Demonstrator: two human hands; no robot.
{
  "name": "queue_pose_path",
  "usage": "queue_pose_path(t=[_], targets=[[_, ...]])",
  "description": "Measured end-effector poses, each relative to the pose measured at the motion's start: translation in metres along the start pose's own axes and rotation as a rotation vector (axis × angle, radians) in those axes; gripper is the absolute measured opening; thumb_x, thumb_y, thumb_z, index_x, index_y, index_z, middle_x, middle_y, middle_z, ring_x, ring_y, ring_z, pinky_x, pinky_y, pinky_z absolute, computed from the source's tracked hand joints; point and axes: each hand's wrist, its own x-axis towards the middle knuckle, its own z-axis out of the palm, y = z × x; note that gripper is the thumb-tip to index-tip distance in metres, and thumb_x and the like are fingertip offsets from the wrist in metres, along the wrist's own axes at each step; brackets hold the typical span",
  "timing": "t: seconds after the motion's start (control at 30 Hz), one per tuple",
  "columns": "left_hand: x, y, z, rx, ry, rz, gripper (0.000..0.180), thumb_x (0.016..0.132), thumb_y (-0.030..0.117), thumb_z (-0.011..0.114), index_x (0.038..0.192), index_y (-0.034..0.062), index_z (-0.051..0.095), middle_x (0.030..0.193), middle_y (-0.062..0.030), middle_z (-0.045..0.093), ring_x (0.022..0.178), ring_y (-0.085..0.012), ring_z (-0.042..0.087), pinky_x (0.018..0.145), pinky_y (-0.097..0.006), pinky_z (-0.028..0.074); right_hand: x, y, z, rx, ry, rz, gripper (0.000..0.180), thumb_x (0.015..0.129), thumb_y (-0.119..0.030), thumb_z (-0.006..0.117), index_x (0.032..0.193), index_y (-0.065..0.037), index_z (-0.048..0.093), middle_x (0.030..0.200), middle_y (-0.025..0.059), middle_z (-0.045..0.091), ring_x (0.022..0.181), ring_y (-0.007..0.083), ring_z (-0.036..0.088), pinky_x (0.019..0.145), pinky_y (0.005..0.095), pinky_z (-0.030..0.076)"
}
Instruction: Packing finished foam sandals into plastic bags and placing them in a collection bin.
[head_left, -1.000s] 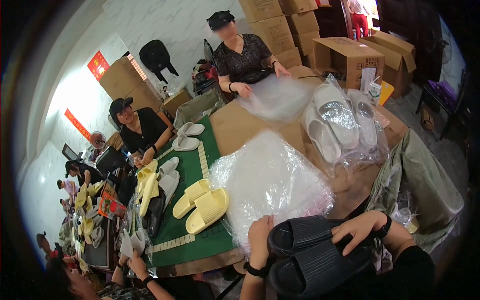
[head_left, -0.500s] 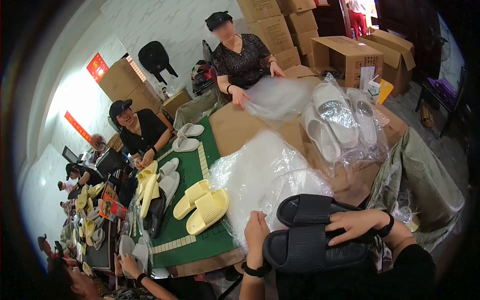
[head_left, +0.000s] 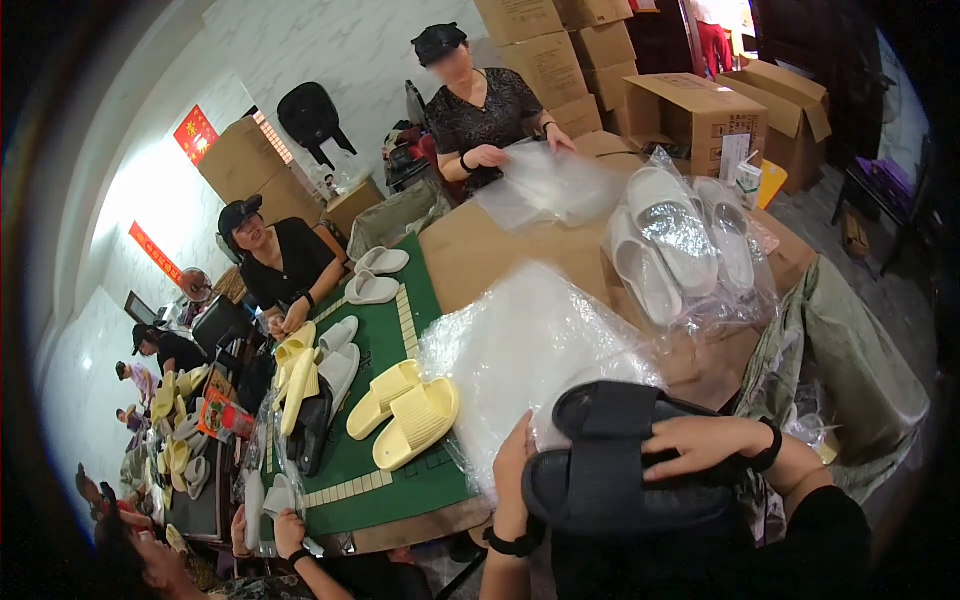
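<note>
A pair of black slide slippers (head_left: pixel 610 490) lies close in front of me, toes pointing left. My right hand (head_left: pixel 705 445) grips the pair from the heel side, its fingers reaching onto the footbeds by the straps. Beside the toe of the nearer slipper is my left hand (head_left: pixel 514 470), at the edge of a stack of clear plastic bags (head_left: pixel 530 330). The slipper partly hides its fingers, so their hold does not show. Left of the bags, a yellow pair of slides (head_left: pixel 415 420) rests on a green mat (head_left: pixel 400 500).
Bagged white slides (head_left: pixel 675 235) lie at the far right of the cardboard-covered table (head_left: pixel 465 245). Across it, a person (head_left: pixel 485 120) handles a clear bag (head_left: pixel 555 185). Other people sit at left, near more slippers. An open carton (head_left: pixel 695 115) and a woven sack (head_left: pixel 840 350) stand right.
The black slippers have tilted and risen slightly, and my left hand is a little higher. Across the table, the person has drawn the clear bag closer. At lower left, someone's white slippers have shifted.
</note>
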Motion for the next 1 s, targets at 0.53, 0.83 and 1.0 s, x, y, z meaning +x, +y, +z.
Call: queue_pose_path(t=[0.53, 0.83, 1.0], targets=[[-0.018, 0.051, 0.013, 0.420, -0.254, 0.255, 0.051, 0.092, 0.013, 0.049, 0.142, 0.0192, 0.039, 0.149, -0.0148, 0.029, 0.133, -0.0486, 0.026, 0.101, -0.070, 0.020, 0.030, -0.002, 0.025, -0.433, 0.354, 0.224, 0.036, 0.086, -0.037, 0.061, 0.097, -0.002, 0.064, 0.085, 0.0162, 0.058, 0.087, 0.0340, 0.055, 0.075, 0.0434, 0.045], [-0.035, 0.075, 0.006, -0.036, -0.496, 0.388, 0.056, 0.089, -0.002, 0.047, 0.142, 0.0158, 0.041, 0.153, -0.0160, 0.021, 0.136, -0.0498, 0.018, 0.111, -0.051, 0.018, 0.105, 0.048, 0.029, -0.534, 0.584, 0.179, 0.038, 0.086, -0.031, 0.058, 0.110, -0.002, 0.059, 0.093, 0.0200, 0.057, 0.091, 0.0379, 0.051, 0.075, 0.0481, 0.043], [-0.046, 0.084, 0.006, -0.096, -0.580, 0.392, 0.056, 0.091, 0.000, 0.046, 0.143, 0.0162, 0.038, 0.154, -0.0134, 0.019, 0.139, -0.0461, 0.015, 0.112, -0.050, 0.017, 0.151, 0.038, 0.022, -0.527, 0.701, 0.294, 0.040, 0.085, -0.031, 0.060, 0.111, -0.001, 0.057, 0.097, 0.0254, 0.053, 0.094, 0.0409, 0.051, 0.079, 0.0498, 0.042]])
